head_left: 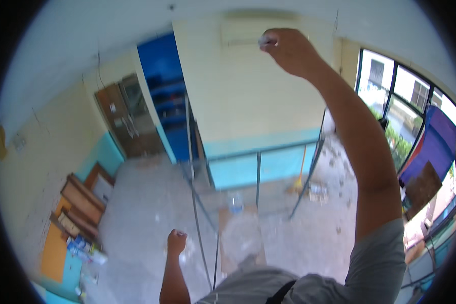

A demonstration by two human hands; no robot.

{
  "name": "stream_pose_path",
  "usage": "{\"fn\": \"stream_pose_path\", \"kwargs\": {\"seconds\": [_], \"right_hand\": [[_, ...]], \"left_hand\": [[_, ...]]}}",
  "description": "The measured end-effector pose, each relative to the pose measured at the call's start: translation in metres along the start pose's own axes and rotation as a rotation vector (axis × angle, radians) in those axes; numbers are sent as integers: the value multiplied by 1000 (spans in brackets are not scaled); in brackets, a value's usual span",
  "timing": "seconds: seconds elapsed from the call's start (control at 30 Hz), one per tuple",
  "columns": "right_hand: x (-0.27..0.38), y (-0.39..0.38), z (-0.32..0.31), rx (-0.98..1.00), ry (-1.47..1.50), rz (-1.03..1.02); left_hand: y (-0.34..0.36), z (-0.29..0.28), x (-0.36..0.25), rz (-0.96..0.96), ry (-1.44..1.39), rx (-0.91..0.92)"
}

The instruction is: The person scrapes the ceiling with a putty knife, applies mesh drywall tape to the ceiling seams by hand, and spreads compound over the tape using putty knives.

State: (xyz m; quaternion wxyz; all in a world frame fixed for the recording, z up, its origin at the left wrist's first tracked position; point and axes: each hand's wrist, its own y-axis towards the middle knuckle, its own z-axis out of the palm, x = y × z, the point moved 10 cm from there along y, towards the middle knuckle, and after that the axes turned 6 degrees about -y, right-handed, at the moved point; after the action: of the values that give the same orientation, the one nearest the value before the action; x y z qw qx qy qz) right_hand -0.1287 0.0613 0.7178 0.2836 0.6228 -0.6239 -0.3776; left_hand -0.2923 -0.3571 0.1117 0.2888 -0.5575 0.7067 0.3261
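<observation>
My right hand (290, 50) is raised high, in front of the cream wall (258, 96) near a wall-mounted air conditioner (238, 31). Its fingers are closed round a small pale, greyish-white thing, too blurred to name. Low on the left, my left hand (177, 242) is held out over the floor, its fingers curled shut. Whether anything lies in that hand is hidden. A thin metal frame (259, 177) of bars stands in front of me, its nearer uprights passing to the right of my left hand.
Beyond the frame's near bars are a clear plastic container (235, 203) and a pale dusty board (238, 238). Wooden panels (81, 205) lean along the left wall. A yellow broom (298, 185) stands by the frame's right side. Windows (390, 96) and a purple sheet (438, 137) are at right.
</observation>
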Motion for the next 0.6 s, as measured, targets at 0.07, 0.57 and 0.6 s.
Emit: {"fn": "stream_pose_path", "kwargs": {"seconds": [0.07,0.57,0.6], "right_hand": [[-1,-52,32,33,172,1],[2,-792,294,1403,130,846],[12,-820,283,1505,124,867]], "left_hand": [[-51,40,82,-112,45,78],[-326,60,273,302,927,1152],[-316,60,269,253,869,1100]]}}
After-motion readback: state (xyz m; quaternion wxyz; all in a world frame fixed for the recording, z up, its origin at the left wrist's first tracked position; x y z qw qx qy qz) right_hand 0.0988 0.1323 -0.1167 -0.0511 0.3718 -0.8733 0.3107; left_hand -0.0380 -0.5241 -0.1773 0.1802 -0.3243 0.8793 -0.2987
